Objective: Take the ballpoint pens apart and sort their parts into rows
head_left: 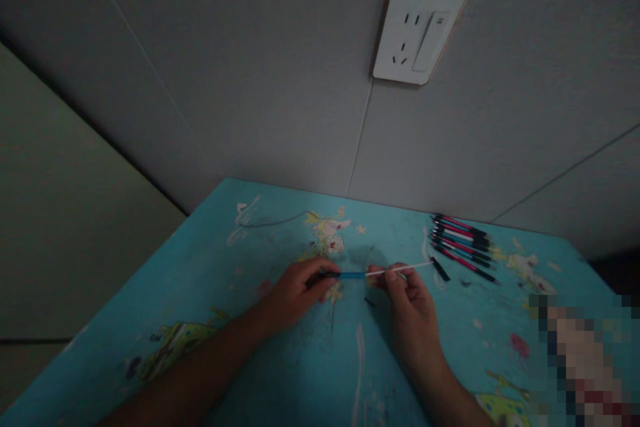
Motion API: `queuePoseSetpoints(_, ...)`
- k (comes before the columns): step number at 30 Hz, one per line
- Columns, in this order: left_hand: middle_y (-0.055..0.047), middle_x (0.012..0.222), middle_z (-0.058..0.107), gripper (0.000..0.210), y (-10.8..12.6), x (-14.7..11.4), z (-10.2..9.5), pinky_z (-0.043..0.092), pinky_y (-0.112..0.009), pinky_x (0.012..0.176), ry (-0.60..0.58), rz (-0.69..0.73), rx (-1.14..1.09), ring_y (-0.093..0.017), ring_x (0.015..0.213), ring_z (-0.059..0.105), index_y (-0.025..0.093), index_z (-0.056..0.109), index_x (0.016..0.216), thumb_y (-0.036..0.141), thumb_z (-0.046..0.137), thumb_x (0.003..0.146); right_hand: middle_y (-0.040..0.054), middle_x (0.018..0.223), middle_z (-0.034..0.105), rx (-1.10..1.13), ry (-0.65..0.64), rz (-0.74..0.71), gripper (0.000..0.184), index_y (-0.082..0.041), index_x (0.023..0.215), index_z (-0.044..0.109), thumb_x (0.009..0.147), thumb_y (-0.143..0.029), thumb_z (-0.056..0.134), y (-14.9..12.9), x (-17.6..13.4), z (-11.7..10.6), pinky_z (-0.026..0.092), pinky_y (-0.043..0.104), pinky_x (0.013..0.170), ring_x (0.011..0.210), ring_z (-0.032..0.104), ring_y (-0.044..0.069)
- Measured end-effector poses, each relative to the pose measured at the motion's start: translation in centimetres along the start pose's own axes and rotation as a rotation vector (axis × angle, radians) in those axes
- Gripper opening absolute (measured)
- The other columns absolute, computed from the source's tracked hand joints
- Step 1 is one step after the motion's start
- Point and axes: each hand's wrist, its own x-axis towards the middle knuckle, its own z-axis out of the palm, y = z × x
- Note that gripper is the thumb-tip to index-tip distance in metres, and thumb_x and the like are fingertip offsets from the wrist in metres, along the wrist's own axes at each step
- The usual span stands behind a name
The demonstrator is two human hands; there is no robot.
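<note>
Black piece (441, 269) between hand (407, 293) and pens (465, 261)

Pen barrel (353, 275), blue with a dark left end, held roughly level and crosswise, dark end partly hidden. Thin white pen refill (419, 265) at its right end, nearly in line, tilted slightly up toward the right; can't tell whether its tip is inside.

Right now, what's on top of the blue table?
A bunch of pens, a black piece beside them, and a smaller dark piece nearer the right hand. Whatever that hand, the left hand and both forearms cover can't be seen, nor can the spot behind the pixelated patch.
</note>
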Motion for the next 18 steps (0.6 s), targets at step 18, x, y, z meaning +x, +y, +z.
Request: queuePoseSetpoints(18, -0.003, 0.093, 0.072, 0.022, 0.2, -0.4, 0.0, 0.051, -0.03, 0.084, -0.108, -0.023, -0.104, -0.017, 0.09, 0.069, 0.02, 0.057, 0.113, 0.035, 0.053, 0.097, 0.0061, 0.1, 0.072, -0.085, -0.101, -0.183, 0.009, -0.022, 0.092, 0.063, 0.089, -0.031, 0.065, 0.1, -1.2, 0.7, 0.048, 0.036, 0.09, 0.098, 0.067, 0.021)
